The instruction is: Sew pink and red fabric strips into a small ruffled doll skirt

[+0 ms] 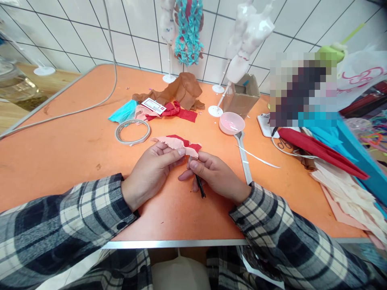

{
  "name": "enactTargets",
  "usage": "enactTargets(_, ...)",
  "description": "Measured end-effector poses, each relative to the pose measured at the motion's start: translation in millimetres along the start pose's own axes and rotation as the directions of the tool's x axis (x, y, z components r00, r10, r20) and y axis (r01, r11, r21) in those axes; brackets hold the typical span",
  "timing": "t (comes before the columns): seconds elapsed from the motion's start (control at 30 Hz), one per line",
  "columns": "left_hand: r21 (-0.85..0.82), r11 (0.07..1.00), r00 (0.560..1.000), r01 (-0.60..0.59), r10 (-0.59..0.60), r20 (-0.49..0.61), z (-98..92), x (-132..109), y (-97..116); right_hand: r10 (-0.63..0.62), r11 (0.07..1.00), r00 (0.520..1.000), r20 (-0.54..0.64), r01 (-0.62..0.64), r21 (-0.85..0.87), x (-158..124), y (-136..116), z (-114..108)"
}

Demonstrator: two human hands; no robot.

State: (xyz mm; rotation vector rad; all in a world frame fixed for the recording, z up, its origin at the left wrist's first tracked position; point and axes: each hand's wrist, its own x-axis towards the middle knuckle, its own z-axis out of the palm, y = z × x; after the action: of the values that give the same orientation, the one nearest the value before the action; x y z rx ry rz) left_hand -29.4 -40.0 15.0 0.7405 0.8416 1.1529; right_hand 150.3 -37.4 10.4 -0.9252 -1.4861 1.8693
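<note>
One left hand (155, 163) pinches pink-red cloth (173, 142), the right hand (215, 173) a black tool (199, 185), above an orange table (87, 161), white tiles (142, 34) up top, one card (153, 106) too tiny to read.

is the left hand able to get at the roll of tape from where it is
Probably yes: the roll of tape lies close beyond the left hand with nothing visible between, though its fingers would likely have to release the pink cloth.

One left hand (155, 167), one right hand (216, 173), one slim dark tool (199, 184), round white stand bases (215, 111), four in number, one roll of tape (133, 142), one white card (153, 106), one pink bowl (232, 131), one carton box (243, 100)
</note>
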Motion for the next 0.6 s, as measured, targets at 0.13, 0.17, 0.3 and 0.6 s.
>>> enactTargets(0.13, -0.005, 1.000, 1.000, -0.004, 0.004, -0.003, 1.0, -0.1, 0.3, 0.010, 1.000, 1.000, -0.004, -0.010, 0.003, -0.4, -0.8, -0.2)
enactTargets(0.17, -0.002, 1.000, 1.000, -0.003, 0.003, -0.006, 1.1, -0.1, 0.2, 0.008, 1.000, 1.000, -0.008, -0.008, -0.002, -0.6, -1.0, -0.3)
enactTargets(0.3, 0.007, 1.000, 1.000, 0.008, -0.008, -0.013, 0.9, 0.0, 0.3, 0.009, 1.000, 1.000, -0.008, -0.009, -0.004, -1.1, -1.2, -0.8)
enactTargets(0.6, -0.003, 1.000, 1.000, 0.007, -0.007, -0.018, 0.1, 0.6, -0.8, -0.009, 1.000, 1.000, 0.002, 0.009, -0.003, 0.2, -0.4, -0.4)
